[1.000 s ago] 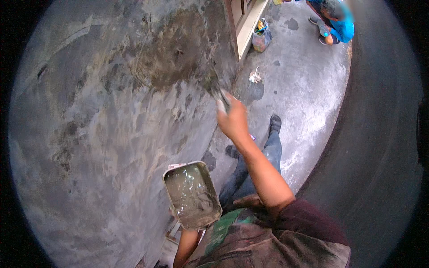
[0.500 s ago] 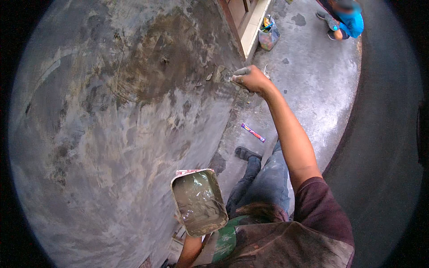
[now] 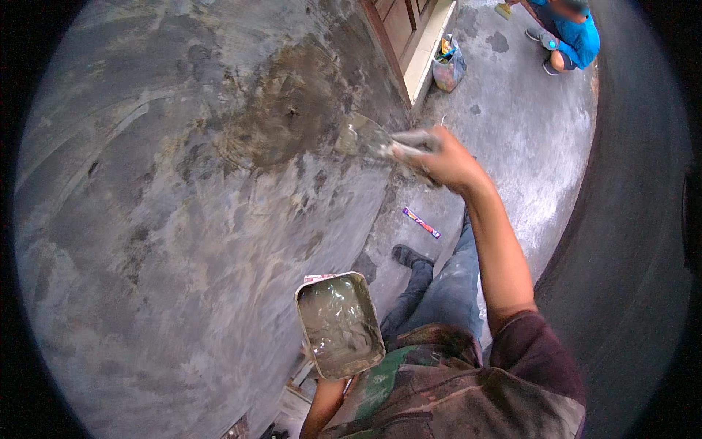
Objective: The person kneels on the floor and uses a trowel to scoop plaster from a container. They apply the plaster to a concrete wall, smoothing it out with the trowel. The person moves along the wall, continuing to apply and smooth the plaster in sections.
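My right hand [image 3: 442, 162] grips a putty knife [image 3: 362, 137], its broad blade close to the grey plastered wall [image 3: 219, 271], beside a dark brown damp patch [image 3: 285, 110]. Whether the blade touches the wall I cannot tell. Held in front of my body is a rectangular tub [image 3: 341, 322] with wet grey-green plaster inside, tilted so that its opening shows. My left hand [image 3: 329, 386] supports it from underneath; the tub hides most of its fingers.
A door with a tiled sill [image 3: 429, 55] borders the wall, with a filled plastic bag [image 3: 448, 69] next to it. A purple wrapper [image 3: 422, 222] lies on the concrete floor near my foot. Another person in blue [image 3: 578, 40] crouches at the far right, near a brush-like thing [image 3: 504, 10].
My right hand has drawn back toward me and right, and more of the putty knife's blade shows. The view has shifted slightly; the tub stays in my left hand.
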Action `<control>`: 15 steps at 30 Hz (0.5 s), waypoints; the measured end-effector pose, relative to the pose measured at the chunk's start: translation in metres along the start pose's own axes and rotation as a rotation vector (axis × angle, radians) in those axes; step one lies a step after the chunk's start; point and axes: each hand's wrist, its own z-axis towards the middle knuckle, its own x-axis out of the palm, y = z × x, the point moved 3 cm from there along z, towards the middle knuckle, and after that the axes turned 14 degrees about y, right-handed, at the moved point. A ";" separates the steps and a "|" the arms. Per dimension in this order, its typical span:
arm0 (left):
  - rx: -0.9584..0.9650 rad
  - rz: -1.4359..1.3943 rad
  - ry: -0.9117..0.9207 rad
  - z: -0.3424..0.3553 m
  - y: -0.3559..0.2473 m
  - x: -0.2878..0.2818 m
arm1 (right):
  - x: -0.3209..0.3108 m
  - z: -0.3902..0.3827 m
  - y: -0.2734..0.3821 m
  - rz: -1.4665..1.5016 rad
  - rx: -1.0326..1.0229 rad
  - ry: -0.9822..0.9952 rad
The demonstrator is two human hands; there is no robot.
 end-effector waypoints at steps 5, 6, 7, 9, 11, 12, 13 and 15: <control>-0.042 0.138 -0.056 -0.012 0.003 -0.008 | 0.014 -0.075 -0.017 0.209 0.131 -0.127; -0.063 0.177 -0.066 -0.011 0.005 -0.010 | 0.012 -0.075 -0.026 0.194 0.176 -0.156; -0.082 0.221 -0.084 -0.012 0.009 -0.013 | 0.012 -0.073 -0.038 0.181 0.221 -0.177; -0.116 0.303 -0.126 -0.017 0.016 -0.019 | 0.014 -0.060 -0.063 0.146 0.267 -0.170; -0.170 0.410 -0.163 -0.019 0.024 -0.026 | 0.012 -0.024 -0.090 0.106 0.270 -0.123; -0.203 0.463 -0.179 -0.018 0.028 -0.029 | 0.011 -0.003 -0.108 0.065 0.228 -0.147; -0.234 0.517 -0.193 -0.017 0.031 -0.032 | 0.009 0.019 -0.124 0.024 0.186 -0.170; -0.293 0.619 -0.220 -0.018 0.039 -0.038 | 0.000 0.059 -0.134 -0.037 0.161 -0.145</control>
